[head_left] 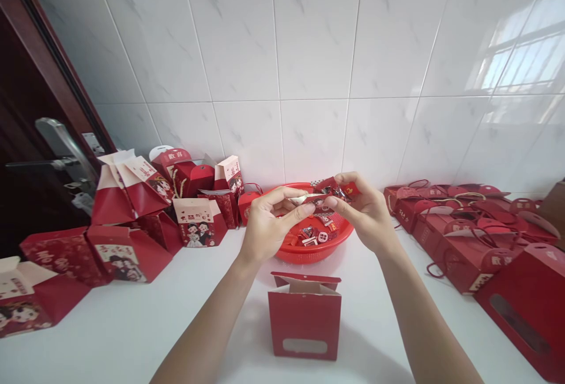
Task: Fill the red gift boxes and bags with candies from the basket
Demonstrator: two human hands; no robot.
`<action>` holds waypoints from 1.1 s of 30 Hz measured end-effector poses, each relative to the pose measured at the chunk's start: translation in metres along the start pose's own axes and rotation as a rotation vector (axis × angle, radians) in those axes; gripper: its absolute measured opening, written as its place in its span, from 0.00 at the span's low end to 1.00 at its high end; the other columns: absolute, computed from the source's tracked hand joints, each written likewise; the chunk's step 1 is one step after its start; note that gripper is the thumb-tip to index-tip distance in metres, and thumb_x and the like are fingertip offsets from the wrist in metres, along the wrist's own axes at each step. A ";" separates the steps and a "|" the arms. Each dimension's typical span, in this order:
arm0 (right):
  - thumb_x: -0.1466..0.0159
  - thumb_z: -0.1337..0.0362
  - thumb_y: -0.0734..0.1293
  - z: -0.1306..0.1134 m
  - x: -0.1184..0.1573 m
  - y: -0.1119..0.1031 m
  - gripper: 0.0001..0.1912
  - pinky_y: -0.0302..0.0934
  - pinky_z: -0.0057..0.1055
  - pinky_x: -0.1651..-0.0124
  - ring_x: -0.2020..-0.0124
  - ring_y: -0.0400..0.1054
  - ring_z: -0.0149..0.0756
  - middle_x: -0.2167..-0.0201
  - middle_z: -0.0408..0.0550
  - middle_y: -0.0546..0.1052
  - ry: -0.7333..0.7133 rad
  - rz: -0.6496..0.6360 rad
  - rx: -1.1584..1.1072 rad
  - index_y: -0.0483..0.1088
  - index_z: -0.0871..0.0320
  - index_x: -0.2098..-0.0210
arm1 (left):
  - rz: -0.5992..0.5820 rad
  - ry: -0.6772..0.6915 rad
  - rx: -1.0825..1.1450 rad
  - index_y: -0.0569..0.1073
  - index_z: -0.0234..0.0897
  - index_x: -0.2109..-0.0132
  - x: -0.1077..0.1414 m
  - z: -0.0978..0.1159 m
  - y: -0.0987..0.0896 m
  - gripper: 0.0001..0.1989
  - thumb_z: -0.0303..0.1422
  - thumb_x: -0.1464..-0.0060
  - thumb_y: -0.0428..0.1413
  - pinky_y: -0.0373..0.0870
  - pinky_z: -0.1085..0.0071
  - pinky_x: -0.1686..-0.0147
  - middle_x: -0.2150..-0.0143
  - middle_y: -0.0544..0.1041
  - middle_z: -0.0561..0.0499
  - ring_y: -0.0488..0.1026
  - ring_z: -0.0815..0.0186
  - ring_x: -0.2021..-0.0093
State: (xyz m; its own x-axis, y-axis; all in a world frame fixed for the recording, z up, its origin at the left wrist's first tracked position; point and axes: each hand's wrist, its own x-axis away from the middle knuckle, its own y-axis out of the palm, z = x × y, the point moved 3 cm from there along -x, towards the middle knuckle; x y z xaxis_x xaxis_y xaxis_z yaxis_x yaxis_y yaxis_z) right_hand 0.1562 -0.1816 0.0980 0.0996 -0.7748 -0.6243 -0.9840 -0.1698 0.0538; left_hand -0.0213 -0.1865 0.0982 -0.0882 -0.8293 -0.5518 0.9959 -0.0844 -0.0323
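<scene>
My left hand point(267, 228) and my right hand point(366, 213) are raised over the red basket, both closed. Between them is a small red printed paper packet point(321, 203) with a cream edge, pinched at its two ends by thumbs and fingers. Shiny wrapped pieces show just behind it, partly hidden by my fingers. Below lies the round red plastic basket point(304, 254), holding several wrapped sweets point(311, 234). Nearer to me a red gift box point(305, 322) stands upright with its top flaps open and an oval window low on its front.
Several red and cream gift boxes point(200, 222) stand clustered on the white table point(194, 307) at left. More red boxes point(463, 243) with cord handles line the right side. A tiled wall point(313, 66) rises behind. A door handle point(66, 143) is at far left.
</scene>
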 end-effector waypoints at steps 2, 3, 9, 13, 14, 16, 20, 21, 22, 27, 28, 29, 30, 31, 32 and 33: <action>0.42 0.55 0.76 0.000 0.000 -0.002 0.14 0.71 0.38 0.57 0.63 0.72 0.38 0.62 0.45 0.77 0.004 -0.013 0.004 0.71 0.49 0.61 | 0.019 0.036 -0.039 0.82 0.40 0.64 0.001 0.001 0.000 0.09 0.36 0.53 0.69 0.75 0.71 0.65 0.65 0.80 0.52 0.76 0.66 0.66; 0.42 0.54 0.76 0.000 0.000 -0.003 0.14 0.71 0.39 0.57 0.63 0.72 0.38 0.62 0.45 0.77 0.006 -0.023 0.003 0.71 0.49 0.61 | 0.026 0.055 -0.054 0.82 0.40 0.64 0.001 0.002 0.000 0.08 0.36 0.52 0.69 0.75 0.71 0.64 0.64 0.80 0.52 0.76 0.66 0.66; 0.41 0.54 0.75 0.000 0.000 -0.005 0.14 0.70 0.35 0.60 0.64 0.72 0.37 0.63 0.44 0.76 0.031 -0.048 0.008 0.71 0.51 0.61 | 0.006 0.033 -0.040 0.80 0.38 0.68 0.003 0.002 0.003 0.08 0.37 0.51 0.68 0.70 0.74 0.75 0.68 0.79 0.52 0.70 0.71 0.76; 0.39 0.53 0.74 0.002 -0.001 -0.003 0.14 0.71 0.33 0.62 0.67 0.72 0.35 0.67 0.44 0.76 0.064 -0.078 -0.015 0.71 0.53 0.61 | -0.078 -0.061 0.042 0.79 0.37 0.69 0.002 0.001 0.005 0.11 0.40 0.49 0.66 0.67 0.75 0.79 0.72 0.77 0.54 0.68 0.74 0.81; 0.39 0.53 0.74 0.002 -0.001 -0.002 0.14 0.71 0.33 0.63 0.67 0.72 0.34 0.67 0.44 0.76 0.069 -0.086 -0.033 0.70 0.53 0.61 | -0.083 -0.076 0.060 0.78 0.37 0.68 0.001 0.000 0.004 0.11 0.40 0.49 0.67 0.67 0.75 0.79 0.73 0.76 0.54 0.67 0.74 0.81; 0.39 0.54 0.74 0.003 -0.002 -0.001 0.14 0.71 0.33 0.63 0.67 0.72 0.34 0.67 0.44 0.76 0.079 -0.096 -0.068 0.70 0.54 0.60 | -0.095 -0.100 0.092 0.78 0.36 0.68 0.000 -0.001 0.003 0.11 0.40 0.48 0.67 0.67 0.76 0.78 0.74 0.75 0.56 0.66 0.75 0.82; 0.39 0.54 0.74 0.004 -0.002 0.000 0.15 0.72 0.33 0.63 0.67 0.73 0.34 0.67 0.44 0.76 0.095 -0.105 -0.094 0.69 0.54 0.60 | -0.125 -0.137 0.154 0.77 0.36 0.68 -0.002 -0.003 0.002 0.12 0.40 0.48 0.66 0.65 0.76 0.78 0.74 0.73 0.56 0.66 0.75 0.80; 0.39 0.54 0.74 0.004 -0.002 0.000 0.15 0.72 0.33 0.62 0.67 0.73 0.34 0.67 0.45 0.76 0.094 -0.107 -0.091 0.69 0.54 0.60 | -0.127 -0.145 0.165 0.77 0.36 0.67 -0.002 -0.004 0.002 0.13 0.41 0.48 0.66 0.64 0.76 0.78 0.74 0.73 0.55 0.65 0.76 0.80; 0.39 0.54 0.74 0.004 -0.002 0.000 0.15 0.72 0.33 0.62 0.66 0.73 0.34 0.67 0.45 0.76 0.092 -0.107 -0.086 0.69 0.55 0.61 | -0.126 -0.150 0.170 0.77 0.36 0.67 -0.003 -0.004 0.002 0.13 0.42 0.48 0.66 0.63 0.77 0.79 0.73 0.73 0.55 0.65 0.76 0.80; 0.40 0.54 0.74 0.005 -0.002 -0.001 0.16 0.72 0.32 0.62 0.66 0.73 0.34 0.67 0.44 0.76 0.090 -0.090 -0.081 0.68 0.54 0.60 | -0.142 -0.186 0.139 0.78 0.35 0.66 -0.004 -0.006 0.003 0.16 0.46 0.47 0.65 0.64 0.76 0.78 0.74 0.72 0.54 0.64 0.75 0.79; 0.40 0.54 0.75 0.005 -0.002 -0.001 0.16 0.72 0.32 0.63 0.67 0.73 0.34 0.67 0.44 0.76 0.094 -0.091 -0.080 0.68 0.54 0.60 | -0.145 -0.191 0.133 0.78 0.35 0.66 -0.004 -0.007 0.003 0.17 0.46 0.48 0.65 0.64 0.75 0.78 0.75 0.71 0.54 0.64 0.74 0.79; 0.40 0.54 0.75 0.005 -0.002 -0.001 0.16 0.72 0.32 0.64 0.67 0.73 0.34 0.67 0.44 0.76 0.098 -0.094 -0.079 0.68 0.54 0.60 | -0.144 -0.191 0.131 0.78 0.35 0.67 -0.004 -0.007 0.003 0.17 0.47 0.48 0.65 0.64 0.75 0.78 0.75 0.71 0.54 0.64 0.74 0.79; 0.40 0.53 0.74 0.005 -0.002 -0.001 0.16 0.72 0.32 0.64 0.68 0.73 0.34 0.68 0.44 0.76 0.101 -0.097 -0.078 0.68 0.55 0.60 | -0.140 -0.187 0.134 0.78 0.35 0.68 -0.004 -0.008 0.003 0.17 0.47 0.48 0.65 0.64 0.75 0.78 0.75 0.71 0.54 0.64 0.74 0.79; 0.40 0.53 0.74 0.005 -0.001 -0.001 0.17 0.72 0.32 0.65 0.68 0.72 0.34 0.68 0.44 0.76 0.104 -0.099 -0.077 0.68 0.55 0.60 | -0.137 -0.183 0.141 0.78 0.35 0.68 -0.005 -0.008 0.003 0.17 0.46 0.49 0.65 0.64 0.75 0.79 0.75 0.71 0.54 0.64 0.74 0.79; 0.40 0.53 0.75 0.004 -0.001 0.000 0.17 0.72 0.32 0.65 0.68 0.72 0.34 0.68 0.44 0.76 0.107 -0.099 -0.077 0.68 0.55 0.61 | -0.135 -0.181 0.151 0.78 0.35 0.69 -0.005 -0.008 0.003 0.16 0.45 0.49 0.65 0.64 0.75 0.79 0.75 0.71 0.54 0.64 0.74 0.79; 0.40 0.53 0.75 0.004 -0.001 0.000 0.17 0.72 0.32 0.66 0.68 0.72 0.33 0.68 0.44 0.76 0.109 -0.099 -0.078 0.68 0.55 0.61 | -0.135 -0.182 0.163 0.77 0.35 0.69 -0.005 -0.008 0.003 0.16 0.45 0.48 0.65 0.63 0.76 0.79 0.75 0.71 0.55 0.64 0.74 0.79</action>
State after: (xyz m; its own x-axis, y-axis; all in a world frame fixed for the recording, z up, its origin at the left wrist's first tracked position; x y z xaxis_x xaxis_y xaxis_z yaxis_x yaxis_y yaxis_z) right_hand 0.1555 -0.1780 0.0957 0.2155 -0.8126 -0.5415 -0.9545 -0.2924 0.0589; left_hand -0.0180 -0.1785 0.0940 -0.2368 -0.8890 -0.3919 0.9598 -0.2766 0.0477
